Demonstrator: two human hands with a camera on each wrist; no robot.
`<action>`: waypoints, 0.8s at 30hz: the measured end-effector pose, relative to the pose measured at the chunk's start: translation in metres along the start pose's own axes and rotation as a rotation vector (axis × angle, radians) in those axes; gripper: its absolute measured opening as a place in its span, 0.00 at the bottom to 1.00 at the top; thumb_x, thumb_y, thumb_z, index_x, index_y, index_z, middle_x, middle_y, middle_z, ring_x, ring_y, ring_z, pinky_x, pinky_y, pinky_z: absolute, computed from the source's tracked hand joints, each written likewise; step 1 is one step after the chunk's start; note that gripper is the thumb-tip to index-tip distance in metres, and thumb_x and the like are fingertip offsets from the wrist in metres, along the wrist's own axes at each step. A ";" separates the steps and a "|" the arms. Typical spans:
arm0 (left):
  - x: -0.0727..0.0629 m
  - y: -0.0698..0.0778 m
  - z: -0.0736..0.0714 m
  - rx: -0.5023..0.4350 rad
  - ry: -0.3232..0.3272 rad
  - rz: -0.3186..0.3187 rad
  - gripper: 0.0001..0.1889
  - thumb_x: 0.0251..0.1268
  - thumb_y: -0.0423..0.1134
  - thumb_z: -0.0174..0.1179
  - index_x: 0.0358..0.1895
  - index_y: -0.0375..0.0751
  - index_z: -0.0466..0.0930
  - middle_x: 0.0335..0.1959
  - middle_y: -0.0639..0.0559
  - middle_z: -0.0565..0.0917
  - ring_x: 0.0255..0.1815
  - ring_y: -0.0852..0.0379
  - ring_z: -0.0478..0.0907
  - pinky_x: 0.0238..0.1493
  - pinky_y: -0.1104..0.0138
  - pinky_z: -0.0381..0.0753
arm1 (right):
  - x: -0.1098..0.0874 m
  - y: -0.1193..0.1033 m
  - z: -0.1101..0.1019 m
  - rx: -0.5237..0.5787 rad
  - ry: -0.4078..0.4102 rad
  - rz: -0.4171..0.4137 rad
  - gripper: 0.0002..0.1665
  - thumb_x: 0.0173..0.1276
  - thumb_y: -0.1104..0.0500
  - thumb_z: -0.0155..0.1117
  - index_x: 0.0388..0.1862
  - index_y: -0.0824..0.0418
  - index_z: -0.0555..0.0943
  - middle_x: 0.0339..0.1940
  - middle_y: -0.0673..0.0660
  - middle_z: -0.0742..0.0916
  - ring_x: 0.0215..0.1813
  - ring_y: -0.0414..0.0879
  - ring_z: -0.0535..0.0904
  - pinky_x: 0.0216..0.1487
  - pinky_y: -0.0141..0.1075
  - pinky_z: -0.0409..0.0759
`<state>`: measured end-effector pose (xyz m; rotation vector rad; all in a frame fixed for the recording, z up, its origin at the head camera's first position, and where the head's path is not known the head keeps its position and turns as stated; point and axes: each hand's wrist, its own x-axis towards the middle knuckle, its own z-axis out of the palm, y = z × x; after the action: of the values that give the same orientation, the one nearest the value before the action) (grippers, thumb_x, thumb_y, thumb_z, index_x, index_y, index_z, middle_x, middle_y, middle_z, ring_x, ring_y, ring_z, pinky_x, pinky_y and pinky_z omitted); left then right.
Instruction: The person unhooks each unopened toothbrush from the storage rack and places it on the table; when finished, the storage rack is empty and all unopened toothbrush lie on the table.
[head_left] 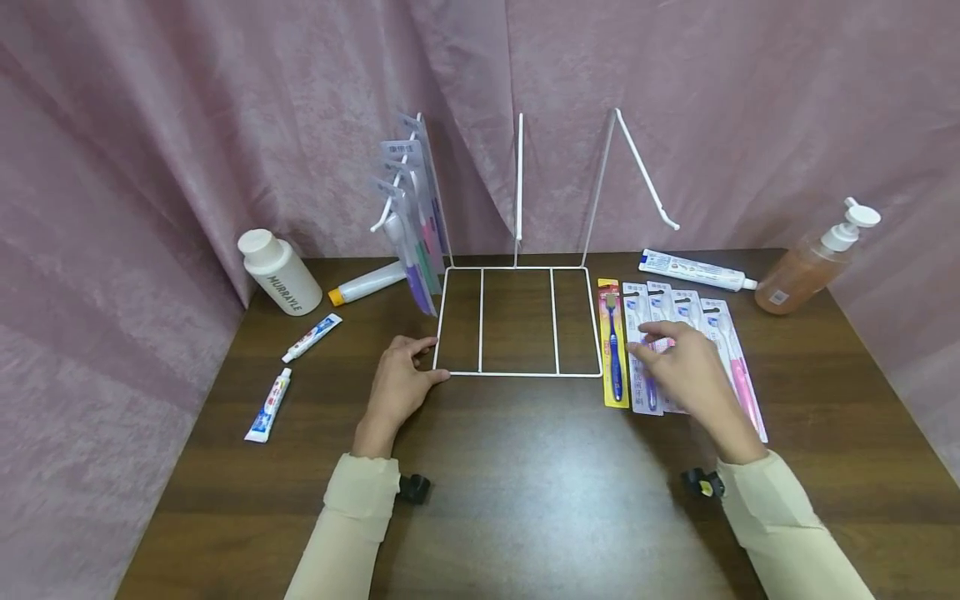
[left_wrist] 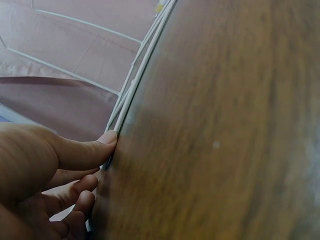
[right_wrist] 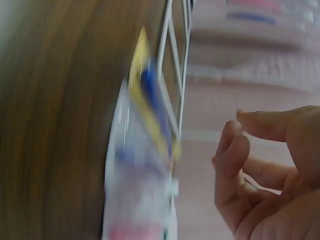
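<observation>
A white wire display rack (head_left: 517,374) stands on the table with three hooked arms rising at its back. My left hand (head_left: 400,379) holds its front left corner, thumb on the front rail and a fingertip at the side rail; the left wrist view shows the thumb (left_wrist: 85,152) against the wire. Several packaged toothbrushes (head_left: 412,242) hang from the left arm. Over the toothbrush packs lying at the right, my right hand (head_left: 686,367) hovers with bent fingers and nothing between them. A yellow-edged pack with a blue toothbrush (head_left: 615,358) lies beside the rack, next to several pale packs (head_left: 738,367).
At the left are a white bottle (head_left: 283,275), a yellow-capped tube (head_left: 367,283) and two small toothpaste tubes (head_left: 312,337). A toothpaste tube (head_left: 693,271) and a pump bottle (head_left: 806,271) of amber liquid are at the back right. A pink curtain (head_left: 300,108) hangs behind the table.
</observation>
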<state>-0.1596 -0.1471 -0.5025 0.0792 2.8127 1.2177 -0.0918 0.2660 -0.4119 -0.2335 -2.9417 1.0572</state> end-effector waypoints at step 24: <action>-0.009 0.011 -0.003 0.005 0.018 0.004 0.31 0.66 0.41 0.84 0.73 0.45 0.89 0.63 0.42 0.86 0.58 0.44 0.84 0.62 0.52 0.85 | 0.038 0.011 0.079 -0.163 -0.163 -0.057 0.28 0.64 0.40 0.89 0.34 0.60 0.83 0.22 0.50 0.76 0.30 0.50 0.72 0.30 0.44 0.70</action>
<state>-0.1505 -0.1423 -0.4922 0.0737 2.8324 1.2188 -0.1322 0.2297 -0.4811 -0.0670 -3.1616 0.8705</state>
